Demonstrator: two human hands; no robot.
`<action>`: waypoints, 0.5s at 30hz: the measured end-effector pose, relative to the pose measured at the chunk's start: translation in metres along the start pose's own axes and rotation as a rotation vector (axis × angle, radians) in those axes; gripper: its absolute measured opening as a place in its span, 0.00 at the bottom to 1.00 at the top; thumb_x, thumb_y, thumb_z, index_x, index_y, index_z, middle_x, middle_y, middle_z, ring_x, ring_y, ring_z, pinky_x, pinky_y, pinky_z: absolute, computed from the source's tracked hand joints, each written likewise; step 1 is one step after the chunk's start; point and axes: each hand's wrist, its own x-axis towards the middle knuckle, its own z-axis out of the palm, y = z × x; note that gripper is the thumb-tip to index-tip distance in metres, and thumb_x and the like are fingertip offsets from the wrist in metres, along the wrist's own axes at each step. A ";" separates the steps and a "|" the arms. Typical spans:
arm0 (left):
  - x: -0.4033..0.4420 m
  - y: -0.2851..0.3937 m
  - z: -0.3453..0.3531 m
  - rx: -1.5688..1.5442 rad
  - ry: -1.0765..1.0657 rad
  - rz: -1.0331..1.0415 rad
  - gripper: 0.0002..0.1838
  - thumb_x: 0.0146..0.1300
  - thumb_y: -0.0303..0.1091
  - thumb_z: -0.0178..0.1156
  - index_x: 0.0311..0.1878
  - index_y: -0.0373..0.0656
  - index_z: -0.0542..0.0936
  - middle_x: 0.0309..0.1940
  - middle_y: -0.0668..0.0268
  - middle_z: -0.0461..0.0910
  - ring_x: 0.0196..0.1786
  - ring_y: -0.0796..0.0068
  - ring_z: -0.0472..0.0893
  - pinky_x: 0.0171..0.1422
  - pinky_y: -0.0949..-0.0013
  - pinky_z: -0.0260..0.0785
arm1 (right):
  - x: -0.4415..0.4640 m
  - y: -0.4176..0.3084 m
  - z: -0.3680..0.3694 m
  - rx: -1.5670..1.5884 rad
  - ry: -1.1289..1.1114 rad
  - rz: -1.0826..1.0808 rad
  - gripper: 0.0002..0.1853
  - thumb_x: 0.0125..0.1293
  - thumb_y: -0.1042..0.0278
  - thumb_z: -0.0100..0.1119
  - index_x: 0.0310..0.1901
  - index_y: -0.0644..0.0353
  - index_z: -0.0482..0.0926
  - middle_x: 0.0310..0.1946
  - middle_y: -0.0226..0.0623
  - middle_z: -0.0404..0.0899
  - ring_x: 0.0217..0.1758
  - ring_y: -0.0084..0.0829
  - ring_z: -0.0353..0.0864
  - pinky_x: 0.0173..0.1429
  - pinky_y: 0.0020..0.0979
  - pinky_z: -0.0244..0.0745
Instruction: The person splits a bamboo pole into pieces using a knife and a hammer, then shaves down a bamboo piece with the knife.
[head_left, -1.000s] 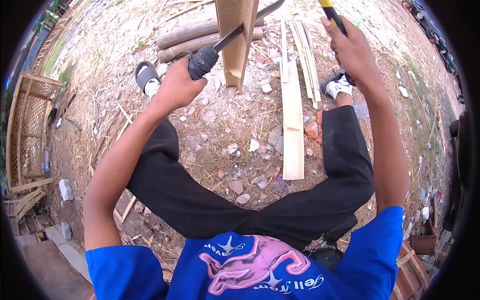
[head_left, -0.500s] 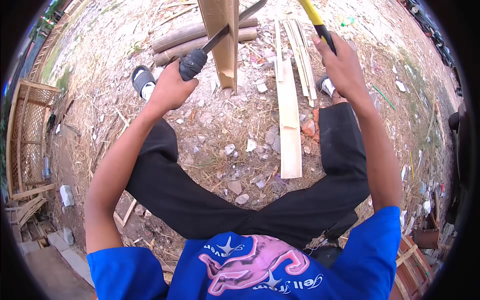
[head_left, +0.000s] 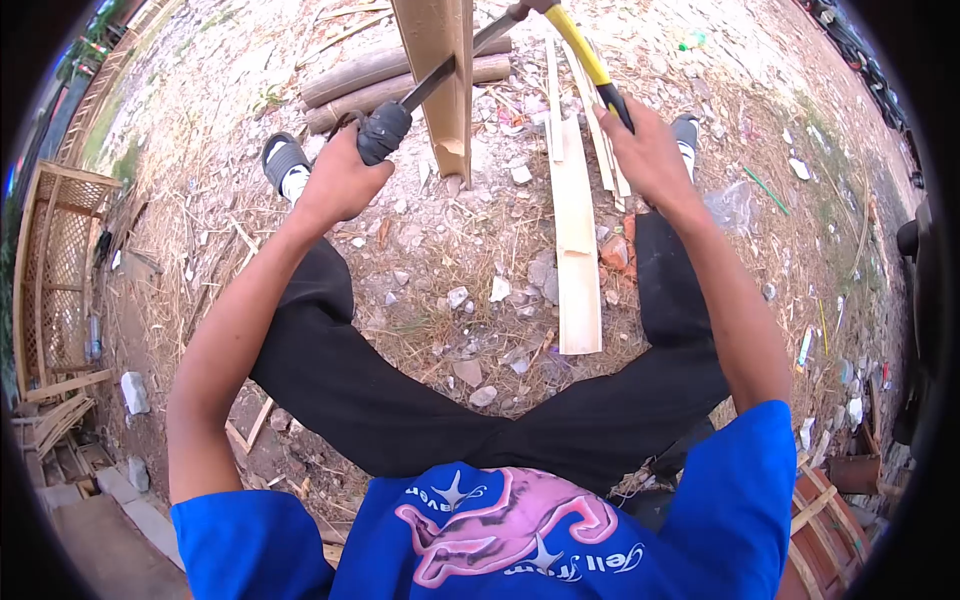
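Observation:
An upright split bamboo piece [head_left: 438,90] stands on the ground at the top centre, with a long blade [head_left: 432,84] passing through it. My left hand [head_left: 345,172] is closed around the blade's black wrapped handle [head_left: 384,132]. Closed on the black grip of a yellow-handled hammer [head_left: 580,48] is my right hand [head_left: 648,152]. The hammer's head [head_left: 530,6], partly cut off by the top edge, is at the blade's far end, beyond the bamboo.
A pale split strip [head_left: 577,240] lies between my legs, near thinner strips [head_left: 556,100]. Two round bamboo poles [head_left: 370,75] lie behind the upright piece. Stones [head_left: 468,373] and straw cover the ground. A lattice frame [head_left: 55,270] stands at the far left.
The hammer has come down and left with my right hand, and its head now meets the blade's end. The bamboo and blade shifted slightly left in view, then stayed nearly still.

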 end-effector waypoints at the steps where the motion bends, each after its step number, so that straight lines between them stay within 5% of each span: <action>1: 0.002 0.003 0.001 0.001 -0.003 0.010 0.22 0.52 0.36 0.64 0.48 0.32 0.75 0.40 0.44 0.81 0.46 0.45 0.80 0.54 0.54 0.70 | 0.006 -0.018 -0.019 0.072 0.082 -0.028 0.21 0.72 0.49 0.54 0.39 0.65 0.75 0.24 0.38 0.74 0.28 0.33 0.73 0.36 0.37 0.67; 3: 0.000 0.006 0.001 0.004 -0.009 0.026 0.22 0.52 0.36 0.64 0.48 0.32 0.75 0.39 0.44 0.81 0.46 0.45 0.80 0.53 0.54 0.70 | 0.027 -0.042 -0.052 0.113 0.277 -0.253 0.21 0.74 0.50 0.52 0.31 0.61 0.72 0.19 0.24 0.66 0.20 0.17 0.64 0.25 0.25 0.60; 4: 0.000 0.008 0.000 0.007 -0.011 0.044 0.22 0.52 0.36 0.64 0.48 0.32 0.75 0.38 0.44 0.81 0.45 0.45 0.81 0.53 0.54 0.70 | 0.047 -0.031 -0.074 0.384 0.072 -0.173 0.22 0.75 0.54 0.50 0.25 0.58 0.65 0.16 0.21 0.61 0.17 0.14 0.59 0.22 0.23 0.56; 5: 0.000 0.009 0.000 0.007 -0.011 0.060 0.22 0.52 0.36 0.63 0.47 0.32 0.75 0.38 0.44 0.81 0.44 0.45 0.81 0.52 0.54 0.71 | 0.018 -0.113 -0.084 0.586 0.275 -0.077 0.12 0.75 0.59 0.52 0.33 0.53 0.67 0.16 0.16 0.60 0.12 0.10 0.54 0.15 0.18 0.51; 6: 0.000 0.009 0.002 0.013 -0.009 0.054 0.22 0.52 0.36 0.63 0.47 0.32 0.75 0.37 0.44 0.81 0.44 0.45 0.81 0.52 0.54 0.71 | 0.023 -0.101 -0.095 0.729 0.166 -0.254 0.12 0.75 0.60 0.51 0.33 0.54 0.68 0.16 0.16 0.61 0.14 0.11 0.57 0.16 0.19 0.53; 8: 0.000 0.011 0.001 0.027 0.008 0.051 0.21 0.52 0.36 0.63 0.47 0.32 0.76 0.36 0.44 0.81 0.43 0.44 0.81 0.51 0.53 0.71 | 0.060 -0.019 -0.041 0.066 0.369 -0.472 0.16 0.73 0.55 0.50 0.38 0.62 0.74 0.24 0.38 0.73 0.28 0.35 0.72 0.35 0.35 0.65; 10: -0.002 0.019 -0.004 0.041 -0.054 0.010 0.24 0.52 0.37 0.64 0.49 0.31 0.76 0.38 0.46 0.81 0.43 0.51 0.82 0.52 0.57 0.71 | 0.016 -0.035 0.002 0.352 0.281 -0.168 0.19 0.74 0.56 0.52 0.28 0.62 0.69 0.17 0.29 0.67 0.19 0.23 0.67 0.26 0.29 0.62; 11: -0.003 0.020 -0.006 0.046 -0.067 0.025 0.24 0.52 0.37 0.64 0.49 0.31 0.75 0.38 0.46 0.81 0.43 0.51 0.82 0.52 0.57 0.71 | 0.008 0.001 0.027 -0.047 0.068 -0.153 0.21 0.72 0.51 0.52 0.37 0.66 0.74 0.22 0.41 0.73 0.28 0.34 0.74 0.36 0.36 0.67; 12: -0.004 0.020 -0.006 0.055 -0.087 0.042 0.25 0.52 0.37 0.64 0.50 0.31 0.75 0.38 0.46 0.81 0.43 0.51 0.82 0.52 0.57 0.71 | 0.008 0.009 0.031 -0.116 -0.181 -0.007 0.18 0.71 0.54 0.49 0.41 0.64 0.77 0.37 0.51 0.80 0.43 0.52 0.79 0.49 0.47 0.70; 15: -0.017 0.031 0.014 0.109 -0.067 0.089 0.25 0.53 0.37 0.63 0.51 0.29 0.74 0.39 0.42 0.81 0.47 0.45 0.82 0.54 0.53 0.71 | 0.009 -0.039 0.003 0.005 -0.146 0.031 0.20 0.71 0.52 0.49 0.43 0.64 0.77 0.36 0.51 0.80 0.42 0.49 0.80 0.49 0.45 0.70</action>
